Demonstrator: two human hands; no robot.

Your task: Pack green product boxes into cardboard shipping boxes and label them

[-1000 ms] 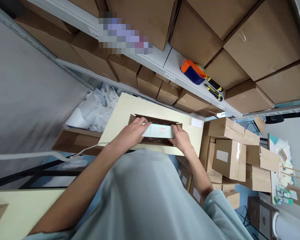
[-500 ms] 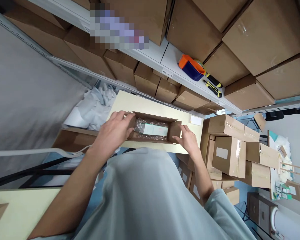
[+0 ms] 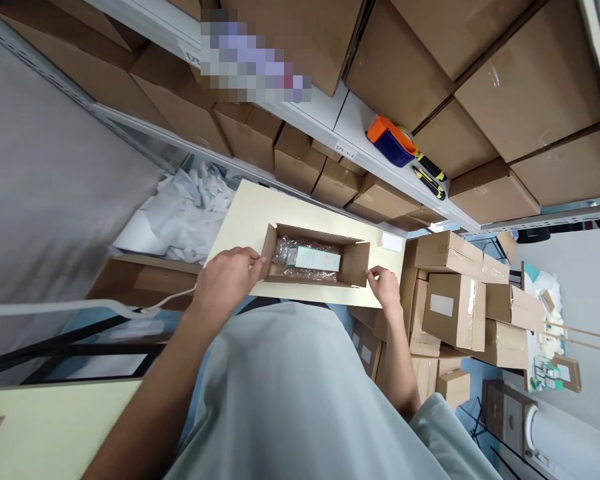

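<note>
- Pale carton [image 3: 317, 259]?
- In bubble wrap [image 3: 282, 251], inside the open box [image 3: 325, 240], near desk's [image 3: 240, 220] front edge.
- Fingers?
- Left hand [image 3: 227, 277] pinches left flap [image 3: 269, 248]; right hand [image 3: 386, 288], right flap [image 3: 361, 263].
- Progress?
- Carton's in; flaps not yet folded down.

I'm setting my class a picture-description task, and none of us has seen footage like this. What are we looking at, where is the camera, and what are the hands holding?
There is no machine: these are a person's own bare hands. The camera is worn on the head, looking forward and down.

On the pale yellow table stands an open cardboard box. Inside, a small pale carton lies amid clear bubble wrap. A white paper lies to the right.

The left hand is at the left end flap, the right hand at the right end flap. Whether the fingers actually grip them is too small to tell.
</note>
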